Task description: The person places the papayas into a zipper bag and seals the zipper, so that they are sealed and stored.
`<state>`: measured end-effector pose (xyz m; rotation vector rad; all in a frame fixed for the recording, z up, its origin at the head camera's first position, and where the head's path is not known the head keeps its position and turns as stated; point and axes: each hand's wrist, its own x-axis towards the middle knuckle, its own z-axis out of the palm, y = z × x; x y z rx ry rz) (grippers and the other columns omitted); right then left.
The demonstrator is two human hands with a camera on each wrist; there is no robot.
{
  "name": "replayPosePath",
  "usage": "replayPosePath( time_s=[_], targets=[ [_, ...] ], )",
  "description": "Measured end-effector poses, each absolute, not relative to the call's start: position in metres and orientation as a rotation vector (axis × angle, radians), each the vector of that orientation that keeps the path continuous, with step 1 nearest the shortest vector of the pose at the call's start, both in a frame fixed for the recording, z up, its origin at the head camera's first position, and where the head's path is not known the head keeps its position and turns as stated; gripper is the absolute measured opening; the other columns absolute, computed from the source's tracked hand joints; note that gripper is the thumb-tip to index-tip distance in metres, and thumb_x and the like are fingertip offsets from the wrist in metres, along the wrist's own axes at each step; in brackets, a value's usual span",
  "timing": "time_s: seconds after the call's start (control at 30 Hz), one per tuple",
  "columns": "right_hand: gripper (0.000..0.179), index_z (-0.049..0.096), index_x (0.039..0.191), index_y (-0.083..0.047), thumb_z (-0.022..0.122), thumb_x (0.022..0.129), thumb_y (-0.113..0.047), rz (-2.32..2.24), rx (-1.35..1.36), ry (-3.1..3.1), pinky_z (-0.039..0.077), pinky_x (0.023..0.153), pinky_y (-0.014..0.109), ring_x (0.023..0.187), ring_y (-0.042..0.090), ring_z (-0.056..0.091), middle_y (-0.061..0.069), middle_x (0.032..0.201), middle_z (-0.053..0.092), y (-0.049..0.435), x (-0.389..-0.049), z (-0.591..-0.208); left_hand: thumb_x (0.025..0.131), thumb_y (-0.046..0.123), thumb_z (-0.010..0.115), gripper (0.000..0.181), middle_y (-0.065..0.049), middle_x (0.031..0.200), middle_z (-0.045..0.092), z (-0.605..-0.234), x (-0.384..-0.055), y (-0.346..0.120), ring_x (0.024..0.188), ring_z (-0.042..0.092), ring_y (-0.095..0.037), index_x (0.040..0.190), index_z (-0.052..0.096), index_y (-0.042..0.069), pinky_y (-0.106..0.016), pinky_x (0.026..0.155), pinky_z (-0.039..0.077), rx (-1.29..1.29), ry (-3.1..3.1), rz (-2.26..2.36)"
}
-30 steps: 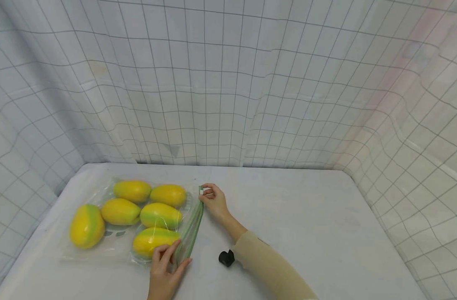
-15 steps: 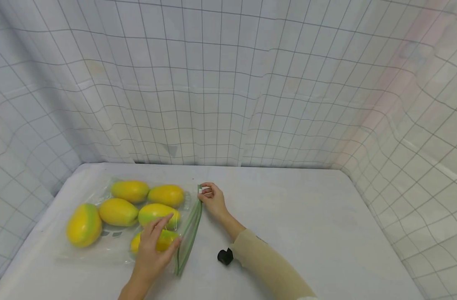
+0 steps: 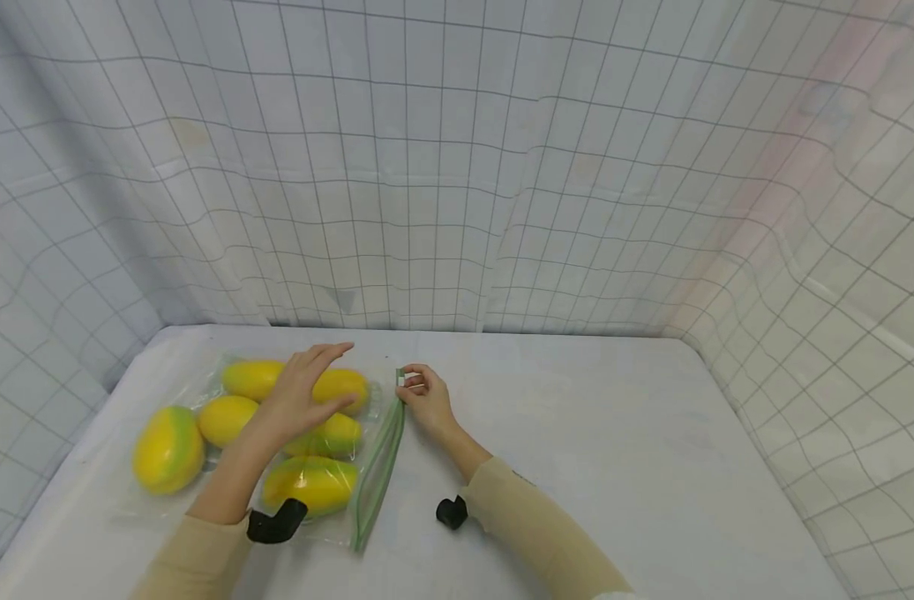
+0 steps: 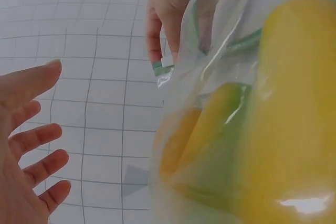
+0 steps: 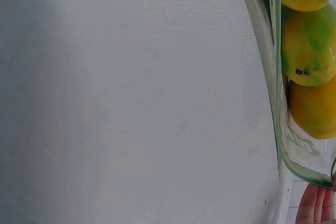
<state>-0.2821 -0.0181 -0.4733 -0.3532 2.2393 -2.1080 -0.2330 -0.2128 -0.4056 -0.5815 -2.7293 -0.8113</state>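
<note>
A clear zip bag (image 3: 377, 487) with a green-edged mouth lies on the left half of the table, mouth to the right. Inside are several yellow-green papayas (image 3: 310, 483). At the far corner of the mouth my right hand (image 3: 430, 407) pinches the green strip by a small white slider (image 3: 401, 381). In the right wrist view, fingers of the right hand (image 5: 316, 205) show at the bag's corner, and the mouth gapes a little. My left hand (image 3: 295, 396) reaches over the papayas with fingers extended and thumb spread; the left wrist view shows nothing in it (image 4: 31, 140).
A white table (image 3: 576, 450) extends to the right of the bag. White grid-patterned curtains (image 3: 442, 183) hang behind and at both sides. Black wrist-camera pieces (image 3: 277, 522) sit by the cuffs of the beige sleeves (image 3: 535, 529).
My left hand has let go of the near end of the bag's mouth and moved away over the papayas toward the far side. The right hand keeps its pinch at the far corner.
</note>
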Motion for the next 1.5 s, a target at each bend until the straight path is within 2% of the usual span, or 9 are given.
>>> replayPosePath(
  time_s=[0.33, 0.6, 0.87, 1.03, 1.2, 1.33, 1.5],
  targets=[
    [0.030, 0.052, 0.109, 0.012, 0.059, 0.080, 0.010, -2.117, -0.402, 2.232, 0.041, 0.061, 0.014, 0.079, 0.038, 0.056, 0.034, 0.093, 0.054, -0.018, -0.283, -0.475, 0.082, 0.023, 0.067, 0.062, -0.016, 0.123, 0.052, -0.406, -0.282, -0.210, 0.115, 0.039, -0.039, 0.136, 0.040, 0.009, -0.062, 0.091, 0.028, -0.750, -2.942, -0.594],
    [0.029, 0.053, 0.108, 0.012, 0.060, 0.080, 0.009, -2.105, -0.433, 2.247, 0.043, 0.064, 0.016, 0.079, 0.036, 0.056, 0.032, 0.092, 0.055, -0.017, -0.283, -0.476, 0.083, 0.025, 0.066, 0.055, -0.011, 0.118, 0.055, -0.427, -0.305, -0.200, 0.108, 0.043, -0.033, 0.131, 0.046, 0.010, -0.057, 0.090, 0.030, -0.830, -3.000, -0.551],
    [0.030, 0.053, 0.111, 0.010, 0.060, 0.081, 0.008, -2.057, -0.410, 2.260, 0.043, 0.063, 0.016, 0.073, 0.017, 0.054, 0.028, 0.094, 0.056, -0.017, -0.284, -0.476, 0.084, 0.027, 0.065, 0.047, -0.007, 0.114, 0.058, -0.440, -0.314, -0.194, 0.106, 0.044, -0.030, 0.127, 0.051, 0.011, -0.051, 0.089, 0.031, -0.826, -3.013, -0.590],
    [0.030, 0.053, 0.110, 0.011, 0.059, 0.081, 0.009, -2.063, -0.423, 2.262, 0.043, 0.063, 0.016, 0.075, 0.021, 0.055, 0.029, 0.094, 0.056, -0.016, -0.285, -0.477, 0.086, 0.025, 0.063, 0.042, -0.007, 0.108, 0.059, -0.447, -0.316, -0.193, 0.101, 0.044, -0.030, 0.123, 0.054, 0.009, -0.050, 0.086, 0.029, -0.793, -3.019, -0.661],
    [0.030, 0.053, 0.110, 0.011, 0.060, 0.081, 0.009, -2.071, -0.429, 2.262, 0.042, 0.063, 0.016, 0.078, 0.028, 0.056, 0.030, 0.095, 0.056, -0.016, -0.284, -0.477, 0.086, 0.020, 0.062, 0.032, -0.003, 0.094, 0.060, -0.455, -0.317, -0.192, 0.094, 0.046, -0.030, 0.115, 0.059, 0.007, -0.049, 0.082, 0.027, -0.792, -2.955, -0.753],
    [0.030, 0.053, 0.110, 0.011, 0.060, 0.081, 0.009, -2.082, -0.429, 2.253, 0.042, 0.063, 0.015, 0.078, 0.028, 0.056, 0.030, 0.095, 0.056, -0.015, -0.285, -0.477, 0.086, 0.018, 0.062, 0.023, 0.001, 0.086, 0.058, -0.460, -0.318, -0.189, 0.090, 0.047, -0.029, 0.107, 0.061, 0.007, -0.049, 0.082, 0.027, -0.794, -2.904, -0.790],
    [0.028, 0.053, 0.107, 0.012, 0.060, 0.080, 0.009, -2.096, -0.438, 2.261, 0.043, 0.064, 0.016, 0.078, 0.029, 0.057, 0.030, 0.093, 0.056, -0.015, -0.285, -0.478, 0.086, 0.017, 0.061, 0.013, 0.000, 0.083, 0.057, -0.462, -0.318, -0.185, 0.088, 0.048, -0.028, 0.097, 0.062, 0.009, -0.050, 0.084, 0.027, -0.780, -2.866, -0.817]
  ],
)
